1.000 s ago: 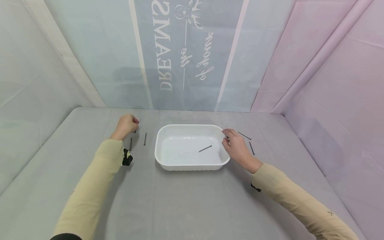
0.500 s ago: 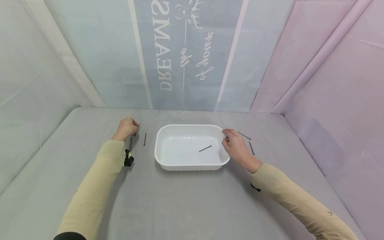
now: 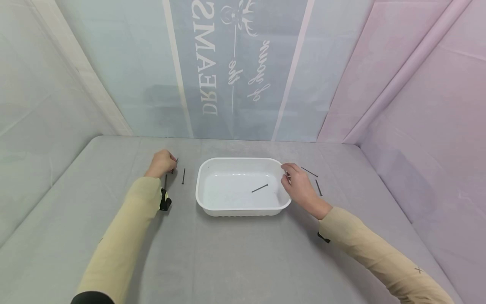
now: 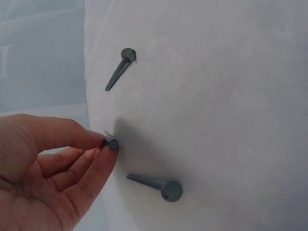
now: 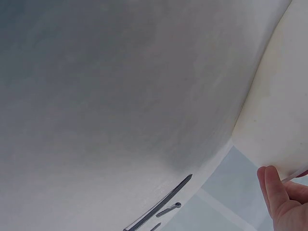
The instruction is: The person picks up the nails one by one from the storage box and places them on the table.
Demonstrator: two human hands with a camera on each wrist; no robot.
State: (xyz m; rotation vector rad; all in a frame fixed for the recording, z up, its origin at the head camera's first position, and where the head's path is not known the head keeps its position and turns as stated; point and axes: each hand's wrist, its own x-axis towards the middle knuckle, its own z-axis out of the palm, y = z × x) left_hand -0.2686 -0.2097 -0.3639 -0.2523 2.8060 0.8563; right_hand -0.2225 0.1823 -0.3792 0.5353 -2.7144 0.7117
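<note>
In the head view, my left hand (image 3: 161, 163) is at the left of the table, pinching a nail (image 4: 111, 144) between thumb and fingertips. The left wrist view shows that nail's round head pointing out of the grip. Two more nails lie just beside this hand, one nail (image 4: 119, 70) above it and another nail (image 4: 168, 189) below it in that view. My right hand (image 3: 300, 184) grips the right rim of a white rectangular basin (image 3: 243, 208); in the right wrist view, part of the thumb is hidden behind the rim. A single nail (image 3: 260, 188) lies inside the basin.
Right of the basin, a nail (image 3: 309, 172) and another nail (image 3: 319, 188) lie on the grey tablecloth (image 3: 239, 257). Cloth walls enclose the table at the back and both sides, the back one a printed curtain (image 3: 243, 84).
My left hand has shifted slightly toward me and to the right, with the pinched nail in its fingers. My right hand and the basin stay where they were.
</note>
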